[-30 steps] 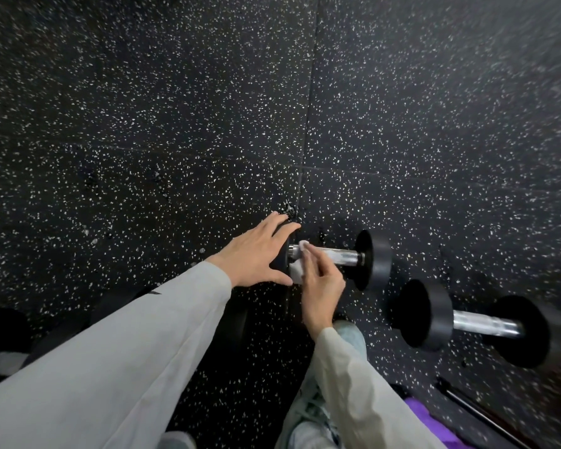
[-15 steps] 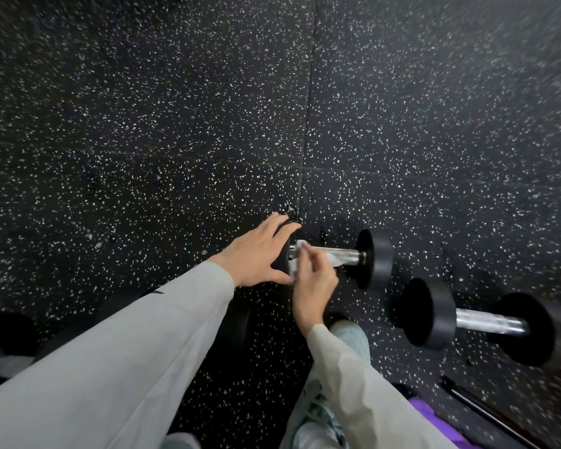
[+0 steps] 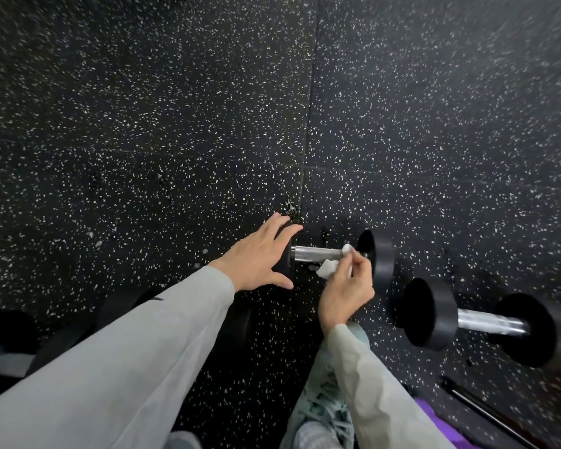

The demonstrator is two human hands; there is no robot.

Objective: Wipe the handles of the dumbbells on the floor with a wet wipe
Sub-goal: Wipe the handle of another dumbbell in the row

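Just below the middle of the frame, a small dumbbell (image 3: 334,254) lies on the black speckled rubber floor (image 3: 143,124), its knurled chrome handle (image 3: 314,253) running left to right between two black round heads. The left hand (image 3: 259,257) comes in from the lower left on a long grey sleeve (image 3: 127,358); its fingers are straight and spread, laid over the top of the dumbbell's left head, with the thumb splayed out toward the bottom of the frame. It holds nothing, only rests on that head. The right hand (image 3: 345,293) rises from the bottom centre on a pale greenish sleeve (image 3: 379,393), wrist bent, fingers curled. It pinches a white wet wipe (image 3: 329,267) against the right end of the handle, close to the right head (image 3: 378,257); a bit of the wipe shows above the fingertips on the bar and a crumpled fold hangs out below it to the left.

At the right of the frame, a second, larger dumbbell (image 3: 476,322) lies on the floor near the first, with its own chrome bar bare and neither hand on it. At the far lower left, partly hidden by the left sleeve, are dark round shapes with a grey bar (image 3: 0,358), blurred. A purple object (image 3: 434,426) and a thin black rod (image 3: 486,413) sit at the lower right edge. A floor seam (image 3: 310,108) runs from the top of the frame down toward the left hand.
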